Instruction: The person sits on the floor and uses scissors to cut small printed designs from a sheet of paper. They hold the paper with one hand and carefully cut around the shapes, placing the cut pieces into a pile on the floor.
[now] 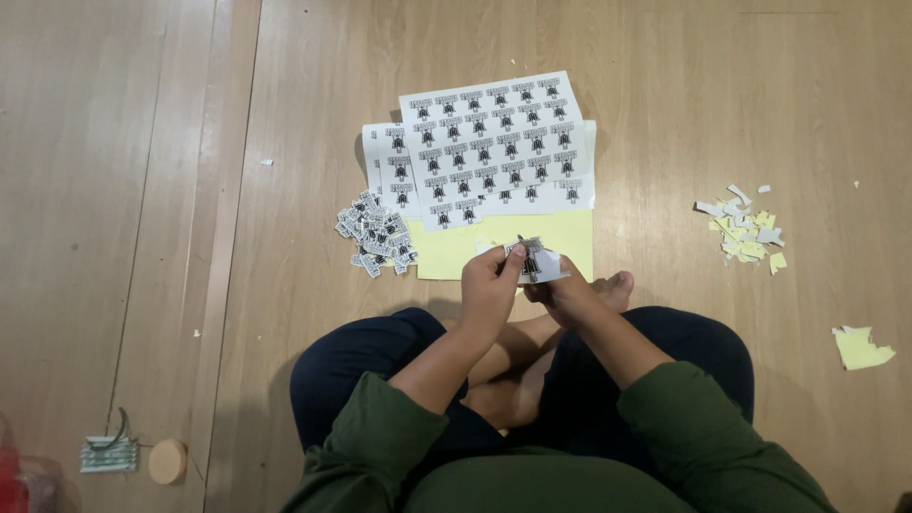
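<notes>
The person sat cross-legged on the wooden floor (722, 104), both hands raised in front of the knees. The left hand (489, 285) had its grip closed, thumb and fingertips pinching the left edge of a small paper strip (534, 262) printed with black marks. The right hand (562, 288) was closed on the strip's right lower edge; a thin dark tip showed above the strip, too small to identify. The strip hung just over the near edge of a yellow sheet (560, 237). At twelve o'clock from the hands lay white printed sheets (494, 147), overlapping the yellow one. At ten o'clock sat a pile of cut labels (376, 235). At three o'clock, well apart, lay paper scraps (746, 228), with a torn yellow piece (861, 347) nearer four o'clock.
</notes>
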